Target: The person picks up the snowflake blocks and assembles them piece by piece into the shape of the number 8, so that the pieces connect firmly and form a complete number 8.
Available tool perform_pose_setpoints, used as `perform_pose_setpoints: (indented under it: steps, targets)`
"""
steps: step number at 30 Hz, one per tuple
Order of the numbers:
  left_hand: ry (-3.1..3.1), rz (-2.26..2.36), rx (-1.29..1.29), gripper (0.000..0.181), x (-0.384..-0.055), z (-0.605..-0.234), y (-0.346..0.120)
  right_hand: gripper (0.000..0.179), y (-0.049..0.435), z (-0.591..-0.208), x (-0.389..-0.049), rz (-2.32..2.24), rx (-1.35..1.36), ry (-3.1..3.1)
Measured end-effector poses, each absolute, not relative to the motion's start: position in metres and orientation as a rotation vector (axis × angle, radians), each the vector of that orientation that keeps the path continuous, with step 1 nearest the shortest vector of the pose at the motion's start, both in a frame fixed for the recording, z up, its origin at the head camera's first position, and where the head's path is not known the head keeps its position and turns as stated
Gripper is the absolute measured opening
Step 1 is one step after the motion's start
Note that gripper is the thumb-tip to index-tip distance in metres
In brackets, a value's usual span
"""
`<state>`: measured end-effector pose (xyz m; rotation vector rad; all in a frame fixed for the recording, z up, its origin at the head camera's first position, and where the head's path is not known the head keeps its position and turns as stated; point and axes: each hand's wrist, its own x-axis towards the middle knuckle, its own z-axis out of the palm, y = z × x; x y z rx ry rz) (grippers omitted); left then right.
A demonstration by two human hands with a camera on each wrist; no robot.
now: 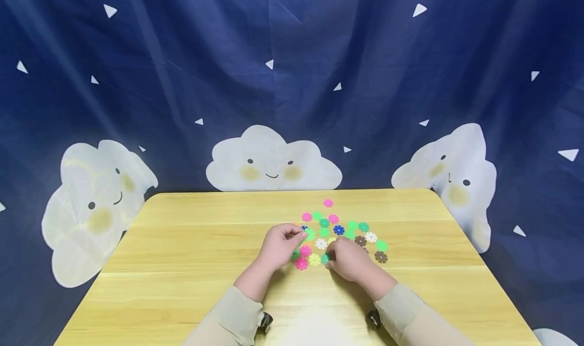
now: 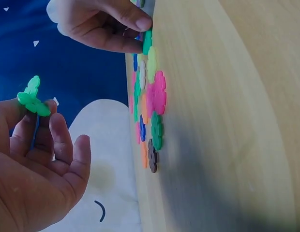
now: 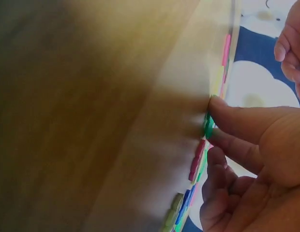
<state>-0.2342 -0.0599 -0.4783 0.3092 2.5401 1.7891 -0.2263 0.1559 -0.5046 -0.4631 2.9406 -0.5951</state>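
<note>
My left hand [image 1: 279,245] is raised a little over the table and pinches two light green flower-shaped discs [image 2: 33,99], slotted together at an angle, between thumb and fingers. Low at the tabletop, my right hand [image 1: 351,260] has thumb and index finger on a darker green flower disc [image 3: 208,126], pinching it by its edges. Between the two hands lie a white disc [image 1: 321,243] and a yellow disc [image 1: 314,259]. Pink discs [image 1: 301,263] lie just below the left fingers. The right hand covers part of the discs behind it.
Several more flower discs spread across the wooden table [image 1: 191,265]: a blue one [image 1: 338,230], a brown one [image 1: 380,257] to the right, and a pink one [image 1: 328,203] near the back edge. A dark blue curtain [image 1: 292,92] with clouds hangs behind the table.
</note>
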Motion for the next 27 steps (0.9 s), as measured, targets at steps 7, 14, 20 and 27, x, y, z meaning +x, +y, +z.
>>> perform_pose_setpoints:
  steps: [7,14,20,27]
  targets:
    - [2.51,1.81,0.291,0.011,-0.233,-0.478,-0.06,0.023,0.16,-0.502,-0.224,-0.847,-0.424,2.909]
    - [2.488,1.822,0.287,0.012,-0.233,-0.478,-0.061,0.012,0.168,-0.49,-0.224,-1.148,-0.436,2.891]
    - [2.475,1.826,0.294,0.011,-0.231,-0.477,-0.059,0.011,0.169,-0.477,-0.222,-1.404,-0.471,2.872]
    - [2.457,1.811,0.29,0.013,-0.228,-0.479,-0.056,0.014,0.168,-0.472,-0.219,-1.512,-0.553,2.889]
